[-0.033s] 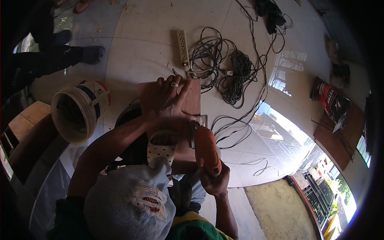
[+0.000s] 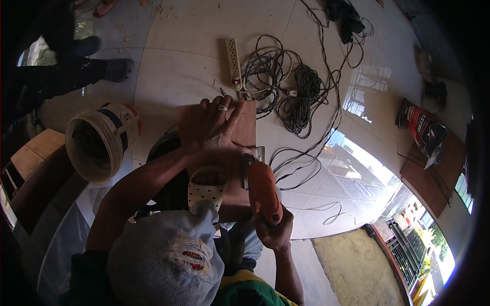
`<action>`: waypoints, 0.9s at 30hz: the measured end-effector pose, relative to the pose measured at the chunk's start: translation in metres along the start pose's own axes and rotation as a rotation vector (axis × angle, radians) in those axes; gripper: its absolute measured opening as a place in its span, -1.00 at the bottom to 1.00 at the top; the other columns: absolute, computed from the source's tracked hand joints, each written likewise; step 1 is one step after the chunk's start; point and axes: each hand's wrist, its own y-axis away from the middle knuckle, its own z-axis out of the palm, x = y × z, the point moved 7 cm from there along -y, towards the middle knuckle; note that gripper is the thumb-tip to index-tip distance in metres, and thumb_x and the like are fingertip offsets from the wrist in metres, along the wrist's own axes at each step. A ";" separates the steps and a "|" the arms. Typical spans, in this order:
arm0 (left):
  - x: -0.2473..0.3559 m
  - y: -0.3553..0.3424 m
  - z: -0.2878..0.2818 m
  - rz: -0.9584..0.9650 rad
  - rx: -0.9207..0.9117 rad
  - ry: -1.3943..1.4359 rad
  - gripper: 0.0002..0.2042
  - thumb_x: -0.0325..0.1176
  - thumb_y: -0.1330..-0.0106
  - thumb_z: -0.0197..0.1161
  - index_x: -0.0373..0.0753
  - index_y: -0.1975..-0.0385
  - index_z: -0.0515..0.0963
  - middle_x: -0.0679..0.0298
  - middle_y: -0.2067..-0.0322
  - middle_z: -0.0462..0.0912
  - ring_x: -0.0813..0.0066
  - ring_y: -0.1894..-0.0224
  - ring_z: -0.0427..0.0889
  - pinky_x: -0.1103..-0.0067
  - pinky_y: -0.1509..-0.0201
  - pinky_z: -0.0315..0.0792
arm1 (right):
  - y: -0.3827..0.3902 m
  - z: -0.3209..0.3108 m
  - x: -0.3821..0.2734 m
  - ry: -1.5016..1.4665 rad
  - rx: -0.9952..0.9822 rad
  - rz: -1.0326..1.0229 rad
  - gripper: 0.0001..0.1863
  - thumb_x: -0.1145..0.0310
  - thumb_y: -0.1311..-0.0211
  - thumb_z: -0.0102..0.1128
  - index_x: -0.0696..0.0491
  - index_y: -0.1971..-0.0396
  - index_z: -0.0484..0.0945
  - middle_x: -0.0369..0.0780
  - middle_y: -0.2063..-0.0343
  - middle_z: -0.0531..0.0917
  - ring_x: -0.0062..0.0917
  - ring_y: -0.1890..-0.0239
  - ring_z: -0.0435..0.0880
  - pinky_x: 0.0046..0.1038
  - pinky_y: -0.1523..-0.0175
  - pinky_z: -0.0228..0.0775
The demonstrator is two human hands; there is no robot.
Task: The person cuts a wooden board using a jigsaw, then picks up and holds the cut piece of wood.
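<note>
An orange jigsaw (image 2: pixel 264 191) is in my right hand (image 2: pixel 275 232), whose fingers wrap round its rear handle. Its metal shoe rests at the right edge of a flat brown board (image 2: pixel 244 120). My left hand (image 2: pixel 212 130) lies on the far part of that board, fingers spread, pressing down beside the jigsaw's front. A ring shows on one finger. On the board's nearer part rests my foot in a cream clog (image 2: pixel 206 194) with dark holes. The blade and its contact with the board are hidden.
A white bucket (image 2: pixel 121 137) stands tipped-looking at left. Beyond the board lie a power strip (image 2: pixel 233 61) and coiled dark cables (image 2: pixel 301 99). Another person's socked foot (image 2: pixel 118 70) is at far left. A red and black bag (image 2: pixel 423 127) sits on brown boards at right.
</note>
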 end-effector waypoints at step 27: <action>-0.003 0.004 0.018 -0.008 0.068 0.123 0.27 0.52 0.25 0.47 -0.38 -0.38 0.28 -0.06 -0.19 0.30 -0.02 -0.26 0.29 0.07 -0.27 0.10 | -0.004 0.000 -0.004 -0.011 0.008 0.003 -0.64 0.29 -0.04 0.37 0.22 0.21 0.59 -0.04 0.47 0.70 -0.20 0.42 0.76 -0.30 0.21 0.60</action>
